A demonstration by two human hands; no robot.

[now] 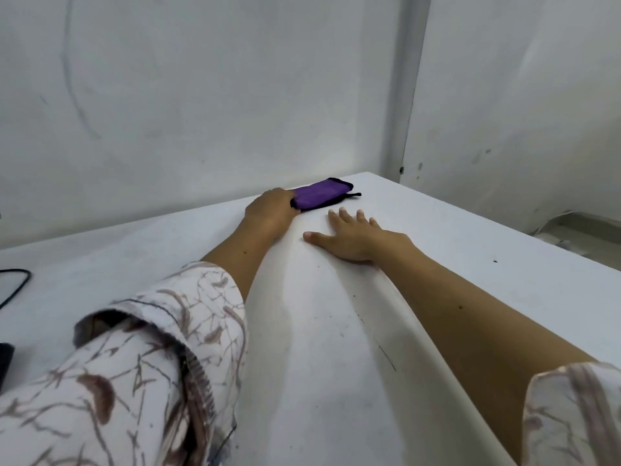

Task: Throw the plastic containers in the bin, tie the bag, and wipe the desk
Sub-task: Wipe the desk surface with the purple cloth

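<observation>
Lying near the far edge of the white tabletop [336,331], close to the grey wall, a folded purple cloth with black trim [321,194] sits flat with a thin black loop trailing from its right side. The left hand [271,209] rests on the cloth's near-left end, its fingers curled down over that end and gripping it. Just beside the cloth, to its right and nearer the person, the right hand [353,237] lies palm-down on the tabletop, its fingers straight and spread apart, holding nothing and not touching the cloth. Both forearms stretch forward from loose white sleeves with a brown branching pattern [134,364]. A black cable [15,284] curves along the left edge of the tabletop.
</observation>
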